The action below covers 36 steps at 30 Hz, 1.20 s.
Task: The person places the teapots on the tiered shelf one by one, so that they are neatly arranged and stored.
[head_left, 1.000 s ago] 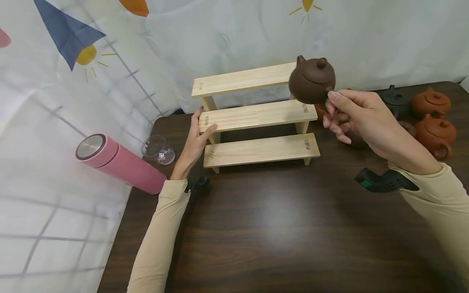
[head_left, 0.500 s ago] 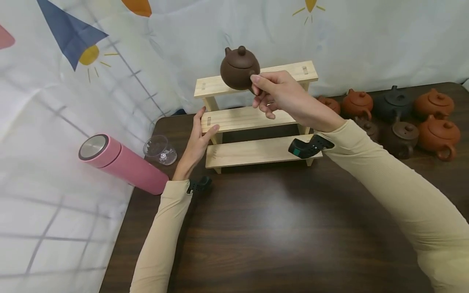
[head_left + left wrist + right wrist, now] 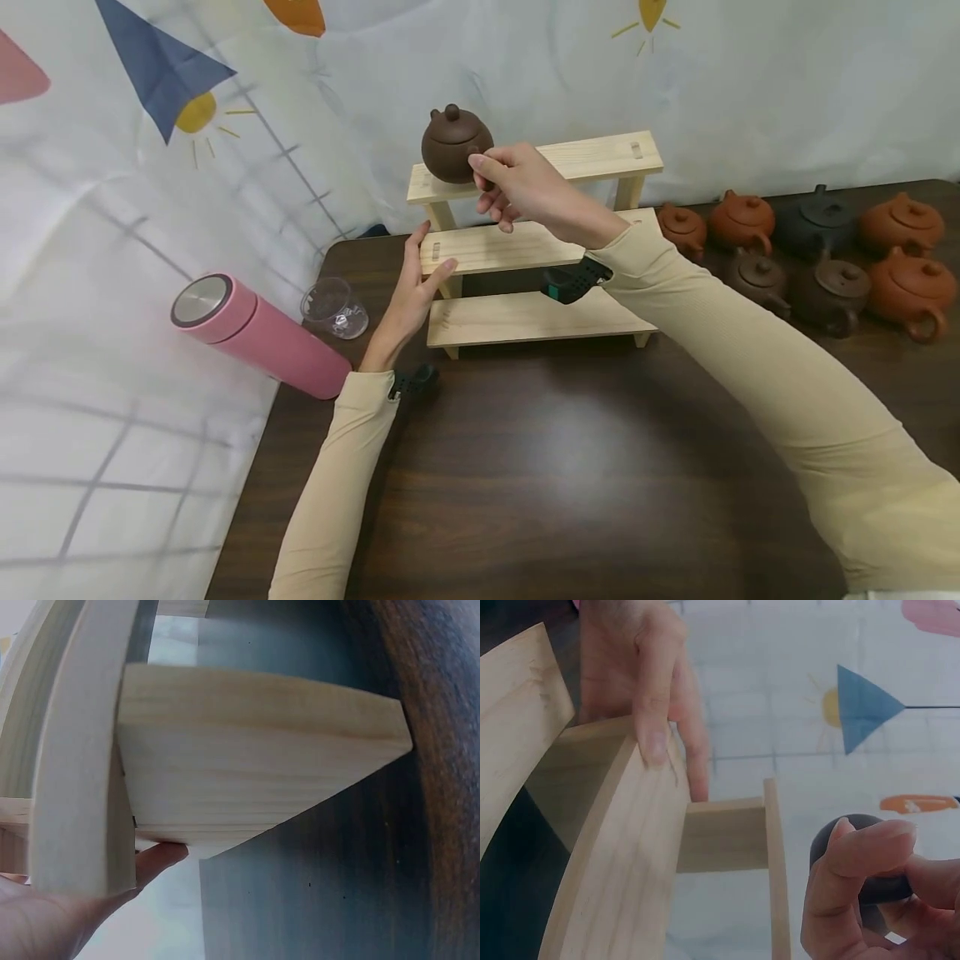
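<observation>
In the head view, a dark brown teapot (image 3: pixel 454 150) is at the left end of the top step of a pale wooden three-step stand (image 3: pixel 540 317). My right hand (image 3: pixel 528 187) pinches the teapot by its handle, thumb on top. The right wrist view shows the curled fingers (image 3: pixel 840 877) around the handle, hiding most of the pot. My left hand (image 3: pixel 408 292) grips the left end of the middle step, thumb on the upper face. From the left wrist, part of that hand (image 3: pixel 45 922) shows behind the step's end.
Several reddish, brown and black teapots (image 3: pixel 825 287) stand on the dark table (image 3: pixel 570 500) at the right. A pink thermos (image 3: pixel 262 333) and a clear glass cup (image 3: pixel 335 308) are left of the stand. A white printed curtain (image 3: pixel 540 67) hangs behind.
My right hand has carried the brown teapot leftward from the stand's right side, then lowered it to the left end of the top step. The left hand keeps its grip on the middle step.
</observation>
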Each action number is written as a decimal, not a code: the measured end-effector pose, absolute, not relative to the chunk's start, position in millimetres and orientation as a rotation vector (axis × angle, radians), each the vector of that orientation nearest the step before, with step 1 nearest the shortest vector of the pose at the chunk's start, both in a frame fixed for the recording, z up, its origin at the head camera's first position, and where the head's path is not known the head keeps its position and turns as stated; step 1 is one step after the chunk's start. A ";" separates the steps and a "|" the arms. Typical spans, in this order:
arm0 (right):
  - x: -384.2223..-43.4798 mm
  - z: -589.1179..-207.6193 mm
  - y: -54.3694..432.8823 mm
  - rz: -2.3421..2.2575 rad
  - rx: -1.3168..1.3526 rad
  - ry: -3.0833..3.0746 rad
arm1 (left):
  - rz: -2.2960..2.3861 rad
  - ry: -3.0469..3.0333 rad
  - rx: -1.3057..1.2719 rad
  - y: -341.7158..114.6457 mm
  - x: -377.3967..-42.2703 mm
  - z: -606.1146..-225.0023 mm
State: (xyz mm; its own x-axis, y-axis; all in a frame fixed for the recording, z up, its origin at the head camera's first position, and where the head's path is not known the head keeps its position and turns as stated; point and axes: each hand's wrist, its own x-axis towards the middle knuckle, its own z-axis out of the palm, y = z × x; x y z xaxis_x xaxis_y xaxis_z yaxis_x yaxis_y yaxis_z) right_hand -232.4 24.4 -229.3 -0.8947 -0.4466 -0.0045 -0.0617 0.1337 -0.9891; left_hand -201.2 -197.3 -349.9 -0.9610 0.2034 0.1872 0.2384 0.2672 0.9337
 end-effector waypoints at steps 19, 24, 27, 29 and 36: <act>-227.7 -241.5 -2.8 -1.831 -0.567 2.212 | -1.836 -2.475 -0.437 -197.8 -201.5 -350.3; -225.0 -241.3 -13.0 -1.854 -0.574 2.180 | -1.843 -2.482 -0.429 -198.7 -200.7 -350.2; -223.6 -242.2 -19.4 -1.886 -0.562 2.149 | -1.861 -2.468 -0.436 -199.5 -200.1 -350.4; -222.8 -242.9 -22.3 -1.913 -0.549 2.130 | -1.860 -2.468 -0.447 -200.0 -199.9 -350.3; -219.9 -248.9 -19.8 -1.952 -0.527 2.079 | -1.827 -2.500 -0.458 -198.8 -199.8 -348.3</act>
State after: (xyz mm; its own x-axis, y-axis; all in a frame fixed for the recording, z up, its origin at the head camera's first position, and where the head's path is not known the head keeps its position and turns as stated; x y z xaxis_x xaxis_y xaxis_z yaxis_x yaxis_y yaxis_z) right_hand -219.9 -19.8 -248.9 -0.9059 -0.4178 0.0695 -0.0955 0.0416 -0.9946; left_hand -199.8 -198.8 -348.3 -0.9571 0.2272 0.1798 0.2404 0.2759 0.9306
